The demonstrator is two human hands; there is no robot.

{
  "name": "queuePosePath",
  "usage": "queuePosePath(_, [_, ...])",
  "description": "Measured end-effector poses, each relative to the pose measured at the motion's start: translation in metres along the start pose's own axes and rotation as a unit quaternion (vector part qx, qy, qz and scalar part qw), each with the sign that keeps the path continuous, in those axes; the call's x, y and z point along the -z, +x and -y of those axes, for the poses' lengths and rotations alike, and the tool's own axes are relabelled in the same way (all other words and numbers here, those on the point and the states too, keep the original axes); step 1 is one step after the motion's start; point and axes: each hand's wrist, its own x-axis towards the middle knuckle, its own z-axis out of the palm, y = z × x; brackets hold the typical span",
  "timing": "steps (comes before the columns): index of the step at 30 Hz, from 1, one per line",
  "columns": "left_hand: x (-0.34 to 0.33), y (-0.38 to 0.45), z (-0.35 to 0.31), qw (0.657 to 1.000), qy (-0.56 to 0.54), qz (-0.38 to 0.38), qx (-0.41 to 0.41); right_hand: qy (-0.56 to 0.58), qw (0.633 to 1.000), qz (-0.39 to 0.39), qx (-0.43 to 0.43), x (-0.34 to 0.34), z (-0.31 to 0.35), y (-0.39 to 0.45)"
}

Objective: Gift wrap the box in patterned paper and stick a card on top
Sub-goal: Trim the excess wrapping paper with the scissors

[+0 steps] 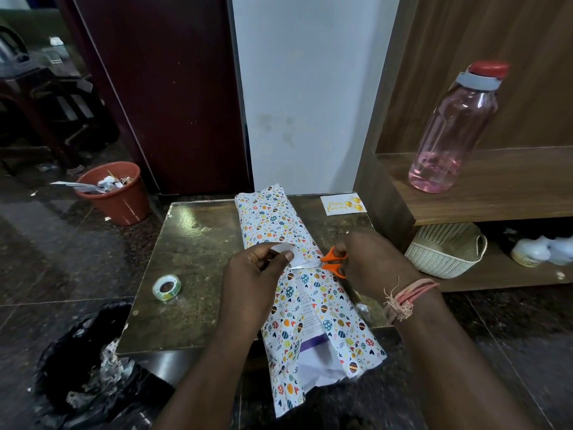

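Box [280, 231] in egg-patterned paper, seam agape

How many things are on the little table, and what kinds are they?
Wrapped box: 1
Tape roll: 1
Birthday card: 1
Orange scissors, held above it in the right hand: 1
White paper piece, pinched by the left hand: 1
Total: 5

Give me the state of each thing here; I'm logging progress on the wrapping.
box: paper around it, seam and near end open
scissors: in right hand, cutting
white piece: pinched by left hand fingers
card: lying loose on table
tape roll: flat, untouched
bottle: upright, capped
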Motion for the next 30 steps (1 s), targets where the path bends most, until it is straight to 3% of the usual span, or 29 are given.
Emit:
queuePosePath(2, [0.000,0.000,0.000,1.000,0.005,-0.004,0.003,0.044,0.998,-0.004,-0.051,-0.002,-0.001,0.005])
queuePosePath(7, [-0.001,0.000,-0.002,1.000,-0.015,-0.007,0.019,-0.042,0.999,-0.018,-0.004,-0.002,-0.005,0.009])
queuePosePath(10, [0.000,0.002,0.000,0.999,-0.040,-0.017,0.030,-0.033,0.999,-0.032,-0.017,0.001,-0.010,0.008])
queuePosePath(15, [0.004,0.005,0.003,0.990,-0.112,-0.044,0.072,-0.115,0.993,0.009,0.028,0.007,-0.032,0.015])
queuePosePath(19, [0.006,0.007,0.001,0.984,-0.151,-0.053,0.079,0.047,0.997,0.037,0.058,0.012,-0.032,0.016])
queuePosePath(23, [-0.002,0.005,-0.006,0.985,-0.155,-0.048,0.060,0.293,0.949,0.078,0.086,0.002,-0.016,0.007])
queuePosePath(30, [-0.004,0.000,-0.004,0.997,-0.075,-0.008,-0.026,0.376,0.921,0.064,0.075,-0.029,-0.009,0.009])
